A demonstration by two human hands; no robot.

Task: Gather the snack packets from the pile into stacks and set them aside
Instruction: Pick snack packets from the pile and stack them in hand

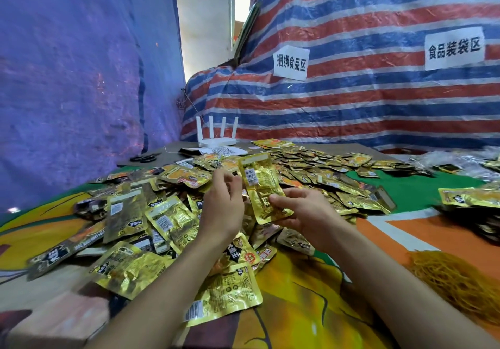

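Nearest the lens, one flat gold foil snack packet with a barcode [221, 300] lies on the bright orange, yellow and green printed cloth [297, 308] that covers the table, between the person's two bare forearms. At far left hangs a purple-blue woven tarp [67, 64]. At its foot, on the far part of the table, lie black-handled scissors [144, 157]. Just right of them a white router with four upright antennas [216, 139] stands beside a white sheet printed with a QR code [226, 150]. From the left edge across the middle spreads the loose pile of gold foil snack packets [151, 218], overlapping at all angles. Above the pile, the left hand [224, 208] has its fingers curled against the left edge of an upright gold packet with its barcode side toward the camera [257, 183]; whether it grips that packet or only touches it cannot be told. The right hand [305, 213] clamps the same packet from below, thumb pressed across its lower front and fingers behind. Behind stands a red, white and blue striped tarp [378, 99] bearing two white paper signs [290, 63] with black characters. Farther right, a gathered stack of packets [470, 199] sits apart from the pile at the frame's edge. A tangled bundle of yellow-orange mesh [454, 281] lies on the orange part of the cloth, near the right forearm.
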